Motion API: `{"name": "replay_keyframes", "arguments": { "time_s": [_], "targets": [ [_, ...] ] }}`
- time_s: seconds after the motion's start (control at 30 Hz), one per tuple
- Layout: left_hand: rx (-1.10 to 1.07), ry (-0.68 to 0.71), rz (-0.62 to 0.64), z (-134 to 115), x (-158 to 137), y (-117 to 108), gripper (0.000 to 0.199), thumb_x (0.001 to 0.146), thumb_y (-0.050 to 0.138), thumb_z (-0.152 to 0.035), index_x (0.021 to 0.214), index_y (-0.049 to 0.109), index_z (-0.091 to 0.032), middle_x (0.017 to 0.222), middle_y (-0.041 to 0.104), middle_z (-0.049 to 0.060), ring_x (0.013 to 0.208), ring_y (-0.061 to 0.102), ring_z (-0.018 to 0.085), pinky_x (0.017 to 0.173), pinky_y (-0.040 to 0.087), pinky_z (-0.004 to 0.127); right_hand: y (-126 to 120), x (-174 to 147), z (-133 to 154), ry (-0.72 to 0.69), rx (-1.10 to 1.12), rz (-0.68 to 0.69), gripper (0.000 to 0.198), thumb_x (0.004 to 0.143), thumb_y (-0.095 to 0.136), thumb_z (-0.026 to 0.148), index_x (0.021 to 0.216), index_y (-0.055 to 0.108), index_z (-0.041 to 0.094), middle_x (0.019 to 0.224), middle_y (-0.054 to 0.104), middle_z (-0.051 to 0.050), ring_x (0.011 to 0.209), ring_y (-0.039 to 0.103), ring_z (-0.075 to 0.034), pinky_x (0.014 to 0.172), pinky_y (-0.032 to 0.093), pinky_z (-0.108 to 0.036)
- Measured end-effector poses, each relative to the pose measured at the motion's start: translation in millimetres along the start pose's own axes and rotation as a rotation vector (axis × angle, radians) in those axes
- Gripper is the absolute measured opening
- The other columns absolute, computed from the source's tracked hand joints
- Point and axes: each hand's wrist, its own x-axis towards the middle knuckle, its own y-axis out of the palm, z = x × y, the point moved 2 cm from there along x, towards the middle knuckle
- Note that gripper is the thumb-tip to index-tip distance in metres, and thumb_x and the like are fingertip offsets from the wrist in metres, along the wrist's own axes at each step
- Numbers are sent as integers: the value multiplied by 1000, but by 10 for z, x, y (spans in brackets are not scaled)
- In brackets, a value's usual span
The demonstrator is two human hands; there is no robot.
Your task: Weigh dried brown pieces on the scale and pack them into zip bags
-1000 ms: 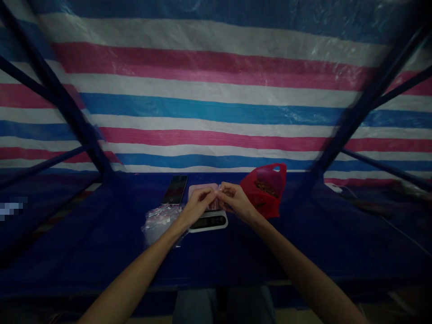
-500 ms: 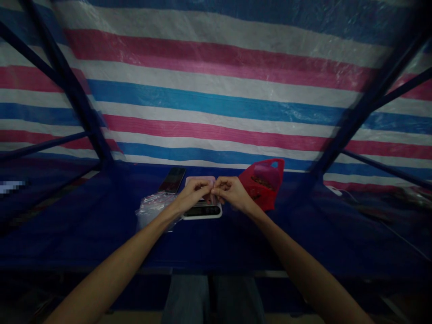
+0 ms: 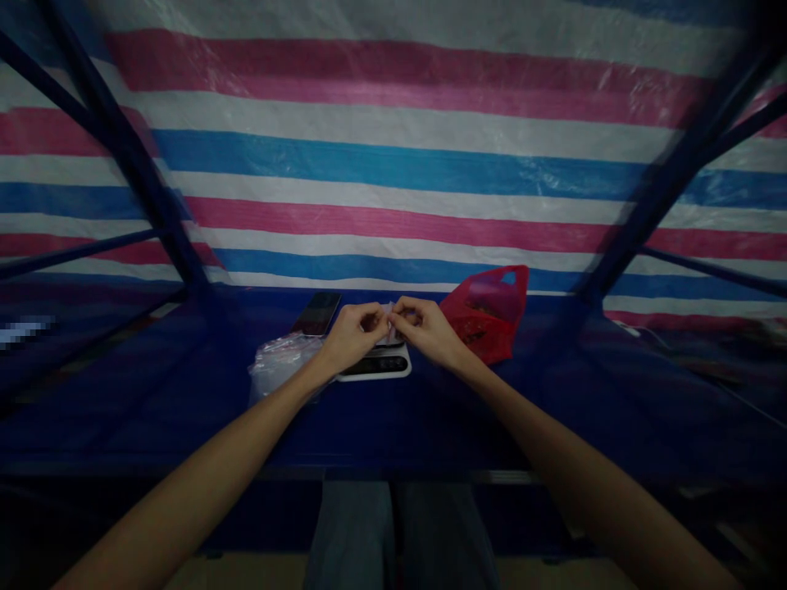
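Note:
Both my hands meet over a white digital scale [image 3: 376, 364], fingertips pinched close together. My left hand [image 3: 357, 332] and my right hand [image 3: 425, 328] grip a small clear plastic bag [image 3: 389, 315] between them; its contents are mostly hidden by my fingers. The scale's dark display faces me, and its plate is largely covered by my hands. Left of the scale lies a pile of clear zip-lock bags [image 3: 279, 360]. To the right stands a red plastic bag [image 3: 485, 315], its mouth open, with small brownish things inside that I cannot make out.
A dark phone [image 3: 318, 313] lies behind the pile of clear bags on the blue table [image 3: 393, 430]. Blue metal posts [image 3: 144, 192] rise at both sides. A striped plastic sheet [image 3: 393, 164] hangs behind. A thin white cable [image 3: 738, 397] runs at the right.
My view has tipped down slightly, so the scene shifts up the picture. Both hands stay together above the scale, still pinching the small bag with slightly changed finger positions.

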Motion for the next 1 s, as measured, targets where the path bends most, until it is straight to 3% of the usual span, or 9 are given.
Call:
{"name": "replay_keyframes", "arguments": {
  "time_s": [0.37, 0.7, 0.87, 1.0],
  "targets": [
    [21, 40, -44, 26, -13, 21, 23, 84, 57, -27, 64, 56, -16, 58, 51, -4, 56, 44, 9, 55, 33, 23, 24, -62, 62, -119, -308, -104, 15, 89, 57, 26, 76, 59, 18, 67, 59, 1, 60, 49, -12, 58, 35, -25],
    [133, 95, -154, -11, -23, 19, 27, 82, 56, -27, 57, 51, -17, 53, 45, -5, 52, 41, 8, 53, 31, 22, 50, 8, 25, -91, -170, -116, 11, 81, 57, 24, 71, 57, 19, 63, 56, 3, 59, 50, -12, 58, 35, -24],
    [314, 132, -248, -9, -34, 26, 25, 78, 58, -23, 55, 49, -18, 52, 47, -5, 50, 43, 9, 54, 31, 24, -55, -35, 97, -85, -528, -258, 16, 73, 61, 20, 63, 48, 20, 58, 48, 5, 56, 42, -11, 57, 27, -26],
    [479, 136, -270, -17, -46, 9, 18, 77, 60, -20, 60, 57, -18, 59, 61, -1, 56, 53, 12, 60, 37, 26, -74, -85, 218, -109, -780, -311, 5, 78, 60, 22, 79, 55, 21, 76, 60, 0, 64, 47, -15, 59, 26, -28]
  ]
}}
